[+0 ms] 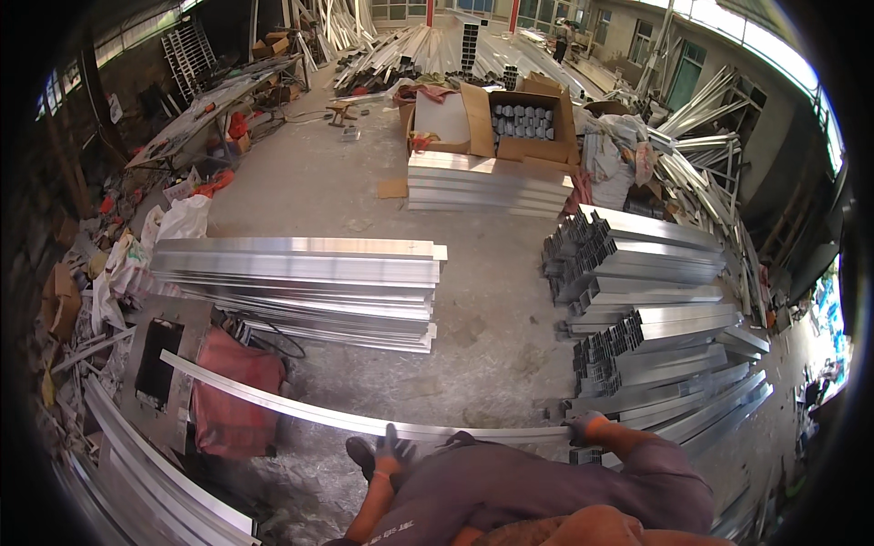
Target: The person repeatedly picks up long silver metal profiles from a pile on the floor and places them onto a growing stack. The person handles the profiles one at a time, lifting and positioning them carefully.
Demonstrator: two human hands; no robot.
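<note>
A long, silvery metal profile (364,425) stretches across in front of my body, its far left end beside a red cloth-covered block (238,396). My left hand (393,448), in a dark grey glove, holds it near its middle, with fingers against the bar. At the bar's right end my gloved right hand (583,428) is closed around it, next to the stacked profiles (669,323) on the right. A dark shoe (360,455) shows beside my left hand.
Flat metal lengths (300,273) are stacked at left, with longer ones (173,464) lower left. Ahead, an open cardboard box (523,120) holds grey parts behind another metal stack (487,185). A cluttered workbench (214,105) stands far left. Another person (561,41) is in the distance.
</note>
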